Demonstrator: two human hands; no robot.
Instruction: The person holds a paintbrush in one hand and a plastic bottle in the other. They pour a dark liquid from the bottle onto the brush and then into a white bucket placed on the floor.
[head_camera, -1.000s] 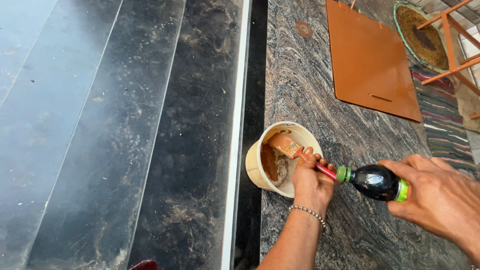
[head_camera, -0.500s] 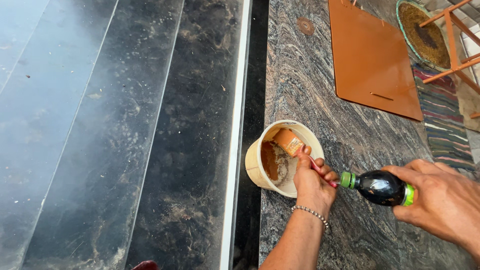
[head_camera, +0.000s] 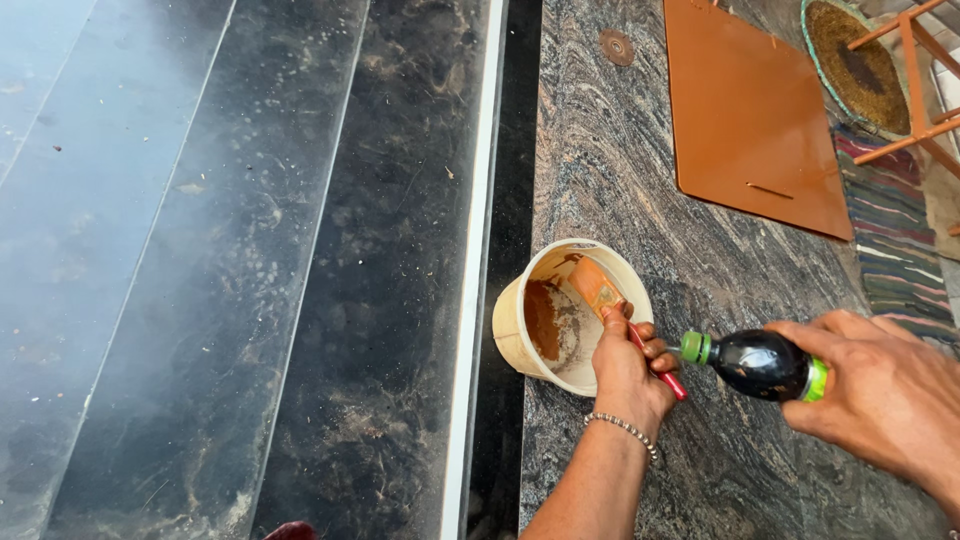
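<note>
1. The left hand (head_camera: 628, 368) is closed round the red handle of a brush (head_camera: 612, 304), whose orange-stained head dips into the tub (head_camera: 520, 335).
2. The tub, cream-coloured and round, sits on the granite counter (head_camera: 640, 180) right at its edge, tipped toward the camera; brown smears coat its inner wall.
3. The left hand hovers over the tub's near rim, and a beaded bracelet (head_camera: 622, 430) circles the wrist.
4. The right hand (head_camera: 885, 400) wraps round a dark bottle (head_camera: 760, 362), held almost level, neck pointing left at the tub.
5. The bottle's green neck end sits just beside the left hand's knuckles and the brush handle; whether they touch, one cannot tell.
6. A green band shows on the bottle by the right hand's fingers; the rest of the label is hidden under the grip.
7. Farther back on the counter lies a flat orange-brown board (head_camera: 750, 110) with rounded corners and a small slot near one edge.
8. A small round brown disc (head_camera: 616, 46) lies near the board's left side.
9. At the far right there's a striped rug (head_camera: 900, 250), a round woven mat (head_camera: 860, 60) and orange frame legs (head_camera: 910, 90).
</note>
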